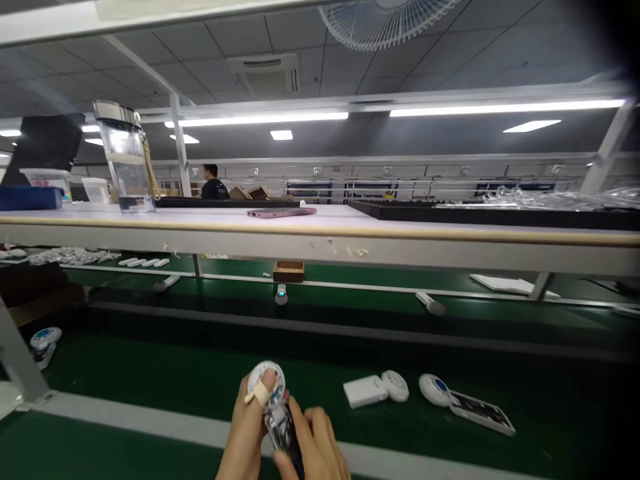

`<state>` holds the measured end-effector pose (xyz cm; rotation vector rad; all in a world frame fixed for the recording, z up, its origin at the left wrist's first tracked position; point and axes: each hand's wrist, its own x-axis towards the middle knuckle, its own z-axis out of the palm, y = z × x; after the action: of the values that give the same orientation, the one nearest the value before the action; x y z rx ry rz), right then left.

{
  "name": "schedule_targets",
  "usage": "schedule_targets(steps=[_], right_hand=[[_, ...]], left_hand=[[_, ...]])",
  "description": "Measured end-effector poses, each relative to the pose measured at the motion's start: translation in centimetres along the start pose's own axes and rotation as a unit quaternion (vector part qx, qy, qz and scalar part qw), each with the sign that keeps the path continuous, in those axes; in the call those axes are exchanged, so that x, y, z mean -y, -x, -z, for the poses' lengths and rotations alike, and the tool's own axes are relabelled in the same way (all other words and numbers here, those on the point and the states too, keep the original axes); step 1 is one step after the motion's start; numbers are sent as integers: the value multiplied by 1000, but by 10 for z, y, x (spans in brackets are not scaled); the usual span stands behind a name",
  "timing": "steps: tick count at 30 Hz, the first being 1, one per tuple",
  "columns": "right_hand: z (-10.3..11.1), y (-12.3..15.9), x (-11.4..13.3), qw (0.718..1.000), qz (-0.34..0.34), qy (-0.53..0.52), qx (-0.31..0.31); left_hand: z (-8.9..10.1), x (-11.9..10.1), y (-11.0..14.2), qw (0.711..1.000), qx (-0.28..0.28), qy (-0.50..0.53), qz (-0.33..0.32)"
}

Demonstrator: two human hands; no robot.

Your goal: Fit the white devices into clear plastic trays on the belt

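White plastic round-headed gadget (267,381), its blue-centred face showing, sits firmly in the left hand's closed grip (245,427), a taped finger (257,393) lying across its rim. The right hand's grip (313,443) curls around its dark, exposed lower body (283,433). Just right of both grips, on the green conveyor belt (150,377), lie a white boxy unit joined to a round head (376,389) and, farther right, a blue-centred head on an open circuit-board body (465,403). The held piece appears opened, its casing not closed up; how much work remains cannot be told.
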<state>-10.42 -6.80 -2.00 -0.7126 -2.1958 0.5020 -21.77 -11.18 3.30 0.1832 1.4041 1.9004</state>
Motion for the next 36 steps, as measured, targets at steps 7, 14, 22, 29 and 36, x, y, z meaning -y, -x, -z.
schedule_targets(steps=[7, 14, 22, 29, 36], right_hand=[[32, 21, 25, 996, -22, 42, 76], [41, 40, 13, 994, -46, 78, 66], [83, 53, 5, 976, -126, 43, 173], [76, 70, -3, 968, -220, -84, 91], [56, 61, -32, 917, -360, -158, -64]], left_hand=[[0, 1, 40, 998, 7, -69, -6], [-20, 0, 66, 994, 7, -101, -49], [-24, 28, 82, 993, 117, -20, 30], [-13, 74, 85, 989, 44, -108, 90], [-11, 124, 66, 991, 44, -125, 29]])
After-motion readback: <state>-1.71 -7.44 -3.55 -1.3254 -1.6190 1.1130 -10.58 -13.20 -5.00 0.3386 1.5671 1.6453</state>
